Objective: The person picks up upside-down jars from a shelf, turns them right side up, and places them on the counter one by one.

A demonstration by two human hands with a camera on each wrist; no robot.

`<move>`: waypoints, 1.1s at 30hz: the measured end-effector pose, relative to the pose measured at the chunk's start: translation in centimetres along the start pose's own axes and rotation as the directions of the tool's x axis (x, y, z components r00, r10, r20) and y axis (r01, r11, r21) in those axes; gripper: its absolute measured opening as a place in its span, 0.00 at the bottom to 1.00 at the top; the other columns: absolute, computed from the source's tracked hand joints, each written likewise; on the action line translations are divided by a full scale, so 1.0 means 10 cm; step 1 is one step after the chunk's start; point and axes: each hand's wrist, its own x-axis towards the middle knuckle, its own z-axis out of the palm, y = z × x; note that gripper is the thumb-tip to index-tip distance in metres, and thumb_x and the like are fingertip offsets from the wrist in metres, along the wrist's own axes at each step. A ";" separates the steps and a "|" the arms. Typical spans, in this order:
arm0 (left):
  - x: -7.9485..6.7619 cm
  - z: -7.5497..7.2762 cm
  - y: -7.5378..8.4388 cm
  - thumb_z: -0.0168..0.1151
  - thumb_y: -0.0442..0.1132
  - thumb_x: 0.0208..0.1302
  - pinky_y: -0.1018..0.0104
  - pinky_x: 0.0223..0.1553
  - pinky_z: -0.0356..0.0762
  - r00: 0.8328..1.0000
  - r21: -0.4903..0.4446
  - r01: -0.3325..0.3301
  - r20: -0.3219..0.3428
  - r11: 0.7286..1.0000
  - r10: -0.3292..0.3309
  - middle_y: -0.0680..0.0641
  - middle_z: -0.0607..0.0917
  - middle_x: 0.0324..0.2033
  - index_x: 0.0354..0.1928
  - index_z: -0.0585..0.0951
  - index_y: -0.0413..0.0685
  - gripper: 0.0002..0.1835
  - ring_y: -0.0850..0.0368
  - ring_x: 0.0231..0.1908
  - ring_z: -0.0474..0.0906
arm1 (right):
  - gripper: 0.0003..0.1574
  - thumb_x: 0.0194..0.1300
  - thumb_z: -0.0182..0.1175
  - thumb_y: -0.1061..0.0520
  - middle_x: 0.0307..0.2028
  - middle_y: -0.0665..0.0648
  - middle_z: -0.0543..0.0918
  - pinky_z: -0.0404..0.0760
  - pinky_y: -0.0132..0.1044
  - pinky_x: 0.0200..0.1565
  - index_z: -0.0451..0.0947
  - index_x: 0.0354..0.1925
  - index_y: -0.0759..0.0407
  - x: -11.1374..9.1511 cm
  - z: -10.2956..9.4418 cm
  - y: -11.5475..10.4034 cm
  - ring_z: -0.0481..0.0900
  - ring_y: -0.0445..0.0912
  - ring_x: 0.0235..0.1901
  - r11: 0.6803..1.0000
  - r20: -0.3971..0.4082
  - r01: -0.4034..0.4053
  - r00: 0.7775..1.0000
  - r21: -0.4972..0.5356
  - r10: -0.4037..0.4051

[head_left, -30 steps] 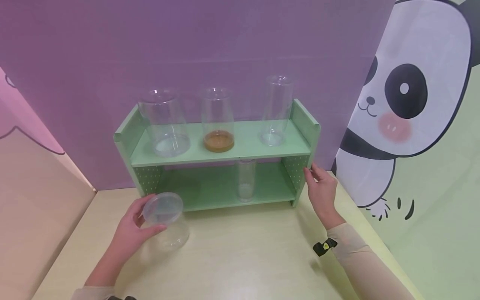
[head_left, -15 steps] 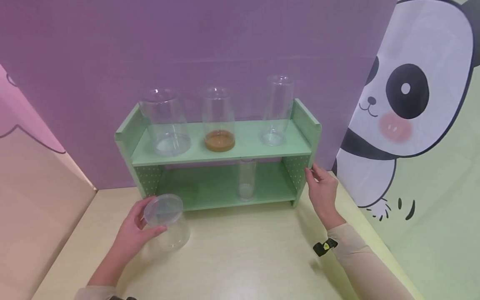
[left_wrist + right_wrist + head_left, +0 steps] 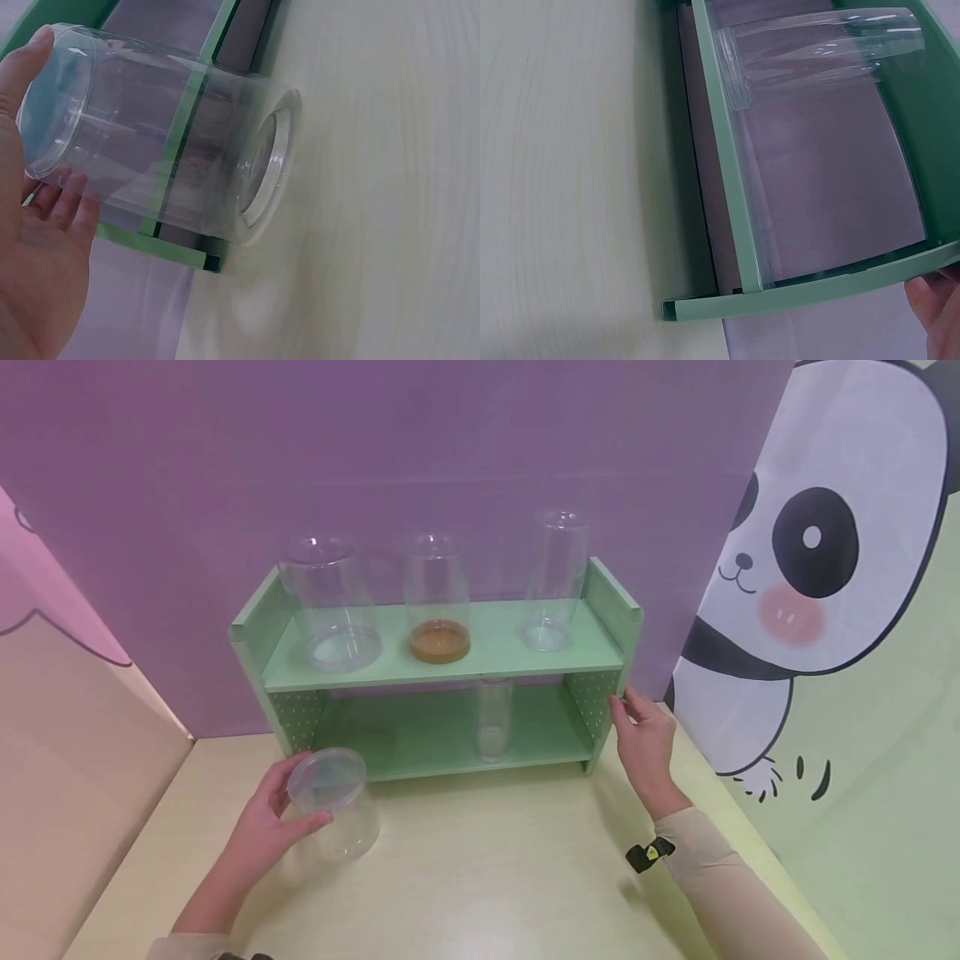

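Note:
My left hand (image 3: pixel 266 827) grips a clear cylindrical jar (image 3: pixel 345 827) near its top, thumb on one side and fingers on the other. In the left wrist view, the jar (image 3: pixel 165 135) stands with its base on the table and has a bluish translucent top. My right hand (image 3: pixel 645 743) holds the front edge of the right side panel of a green two-tier shelf (image 3: pixel 480 677). The right wrist view shows only part of that hand (image 3: pixel 941 307) at the panel (image 3: pixel 840 286). A narrow clear cylinder (image 3: pixel 492 727) stands on the lower tier.
On the upper tier stand a wide clear jar (image 3: pixel 337 610), a clear jar with a brown bottom (image 3: pixel 439 642) and a tall clear jar (image 3: pixel 551 585). A purple wall (image 3: pixel 480 443) rises behind the shelf. The pale table (image 3: pixel 480 860) extends in front, with a panda-print wall (image 3: pixel 825 735) at right.

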 end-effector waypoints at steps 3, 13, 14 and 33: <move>0.00 -0.02 0.00 0.80 0.24 0.61 0.87 0.67 0.64 0.997 -0.005 -0.067 -0.029 0.998 0.067 0.43 0.71 0.75 0.84 0.63 0.39 0.51 0.77 0.69 0.66 | 0.23 0.79 0.66 0.67 0.57 0.66 0.90 0.81 0.16 0.52 0.84 0.68 0.62 0.00 0.00 -0.01 0.91 0.63 0.53 1.000 0.001 0.000 1.000 -0.004 0.000; 0.23 -0.19 0.27 0.66 0.23 0.75 0.79 0.58 0.78 0.872 -0.012 -0.112 -0.481 0.994 0.092 0.56 0.84 0.53 0.64 0.77 0.28 0.19 0.64 0.56 0.81 | 0.22 0.80 0.65 0.66 0.57 0.65 0.90 0.80 0.15 0.51 0.86 0.68 0.60 0.00 0.00 -0.01 0.92 0.63 0.52 1.000 -0.001 0.004 1.000 -0.007 -0.004; 0.27 -0.22 0.31 0.66 0.24 0.76 0.79 0.57 0.78 0.862 -0.006 -0.113 -0.497 0.994 0.095 0.57 0.84 0.53 0.65 0.78 0.29 0.19 0.64 0.55 0.81 | 0.22 0.80 0.65 0.66 0.57 0.65 0.90 0.80 0.14 0.50 0.86 0.68 0.60 0.00 0.00 -0.01 0.92 0.63 0.52 1.000 -0.002 0.004 1.000 -0.011 -0.004; 0.87 -0.51 0.85 0.78 0.42 0.72 0.81 0.51 0.82 0.815 0.013 -0.035 -0.578 0.999 0.035 0.56 0.90 0.61 0.70 0.86 0.60 0.26 0.70 0.54 0.86 | 0.22 0.79 0.66 0.66 0.57 0.64 0.91 0.82 0.16 0.52 0.86 0.67 0.61 0.00 0.01 0.02 0.92 0.62 0.52 1.000 0.001 0.004 1.000 -0.021 -0.004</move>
